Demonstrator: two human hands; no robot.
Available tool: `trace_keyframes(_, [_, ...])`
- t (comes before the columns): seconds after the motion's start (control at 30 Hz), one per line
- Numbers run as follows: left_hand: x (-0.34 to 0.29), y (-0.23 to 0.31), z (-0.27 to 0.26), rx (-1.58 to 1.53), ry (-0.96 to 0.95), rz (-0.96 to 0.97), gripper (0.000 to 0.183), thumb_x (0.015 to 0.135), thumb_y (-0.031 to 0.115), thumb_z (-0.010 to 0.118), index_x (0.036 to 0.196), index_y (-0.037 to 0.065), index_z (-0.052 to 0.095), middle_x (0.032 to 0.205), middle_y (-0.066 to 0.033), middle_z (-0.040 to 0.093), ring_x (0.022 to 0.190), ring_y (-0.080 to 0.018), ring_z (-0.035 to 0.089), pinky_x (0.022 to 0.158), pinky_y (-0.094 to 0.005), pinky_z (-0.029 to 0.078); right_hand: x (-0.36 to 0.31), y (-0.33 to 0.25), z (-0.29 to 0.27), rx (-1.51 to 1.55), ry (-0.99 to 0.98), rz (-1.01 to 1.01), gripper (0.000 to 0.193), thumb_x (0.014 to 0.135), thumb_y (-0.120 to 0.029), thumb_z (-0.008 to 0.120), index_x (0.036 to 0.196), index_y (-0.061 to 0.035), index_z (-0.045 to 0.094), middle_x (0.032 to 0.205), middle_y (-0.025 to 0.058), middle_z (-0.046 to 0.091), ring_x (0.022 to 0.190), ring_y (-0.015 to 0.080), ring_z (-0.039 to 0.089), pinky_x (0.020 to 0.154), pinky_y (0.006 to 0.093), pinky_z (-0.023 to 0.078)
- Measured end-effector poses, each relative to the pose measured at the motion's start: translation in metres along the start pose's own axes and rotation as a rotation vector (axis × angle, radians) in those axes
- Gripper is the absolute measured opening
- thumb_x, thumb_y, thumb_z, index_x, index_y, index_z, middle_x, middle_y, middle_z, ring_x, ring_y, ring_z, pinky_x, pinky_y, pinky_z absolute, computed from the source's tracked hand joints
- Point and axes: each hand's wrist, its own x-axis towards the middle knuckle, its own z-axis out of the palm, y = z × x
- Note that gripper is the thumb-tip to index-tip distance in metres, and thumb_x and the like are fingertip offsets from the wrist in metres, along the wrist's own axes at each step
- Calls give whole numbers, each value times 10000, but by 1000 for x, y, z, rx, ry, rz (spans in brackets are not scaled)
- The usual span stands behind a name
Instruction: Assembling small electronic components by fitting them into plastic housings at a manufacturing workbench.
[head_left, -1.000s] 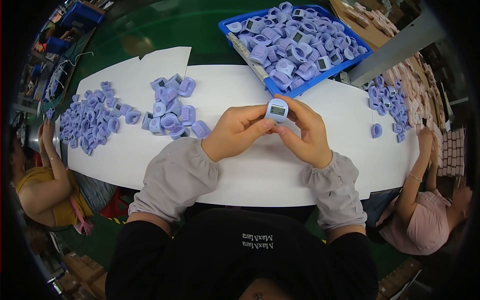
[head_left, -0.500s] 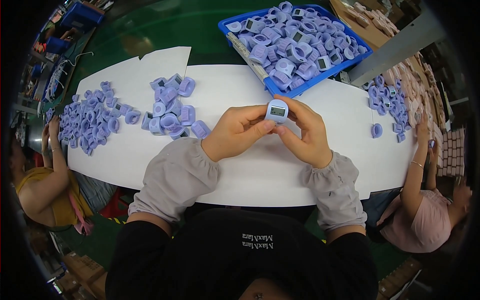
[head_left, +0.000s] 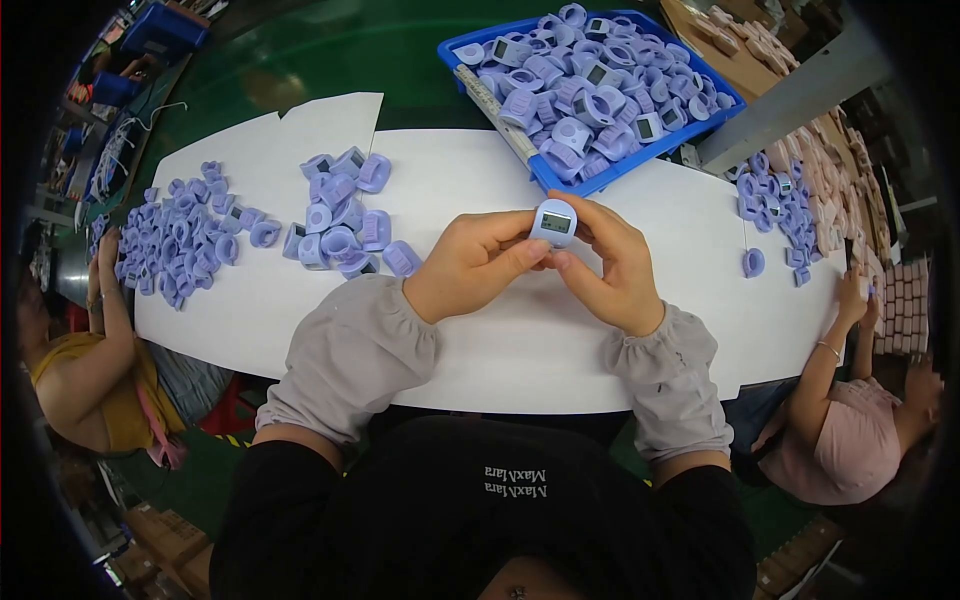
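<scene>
Between my two hands, above the white tabletop, is a small lavender ring-shaped digital device [head_left: 553, 222] with a grey display facing me. My left hand [head_left: 478, 262] pinches its lower left side with thumb and fingers. On the other side my right hand [head_left: 612, 262] grips it, the index finger reaching along its top and the thumb below. A loose cluster of similar lavender devices [head_left: 340, 215] lies just left of my left hand. Beyond my hands a blue tray [head_left: 608, 178] is heaped with more of them.
The white sheet-covered table [head_left: 500, 360] spans the front. A larger pile of lavender devices [head_left: 180, 240] lies farther left, another pile [head_left: 780, 210] at right. A grey post [head_left: 795, 105] rises beside the tray. One co-worker [head_left: 90, 370] sits at left, another [head_left: 845, 430] at right.
My hands and the device in them stay in place. The right-hand co-worker's arms have drawn back slightly toward the table's near edge.
</scene>
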Motion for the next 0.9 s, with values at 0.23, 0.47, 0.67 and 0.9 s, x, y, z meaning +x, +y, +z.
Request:
trace_keyframes(0.23, [0,-2,1,-9,13,19,316,961,106,520,1237,-45,543,1027,-76,642,912,-108,608,829,-255,514,0,0,0,-3,-4,-5,509,790,17,596,1286,54,487,1174,173,574,1093,255,589,971,359,452])
trace_keyframes(0.47, [0,-2,0,14,5,26,320,957,92,522,1245,-47,536,1041,-77,637,935,-109,604,845,-259,515,0,-1,0,-27,6,-8,497,796,3,605,1279,48,500,1158,167,587,1077,249,597,957,351,459])
trace_keyframes(0.67, [0,-3,0,-21,-3,31,323,952,83,527,1248,-48,532,1069,-86,627,953,-120,605,862,-261,507,0,0,0,-41,13,-1,477,806,-5,605,1271,42,510,1147,164,597,1068,244,600,947,344,464])
trace_keyframes(0.9, [0,-2,0,-30,-14,27,323,952,79,526,1248,-51,530,1093,-95,621,982,-142,609,872,-268,505,1,-2,1,-17,17,-3,411,819,10,585,1224,51,527,1130,156,592,1057,238,599,950,343,463])
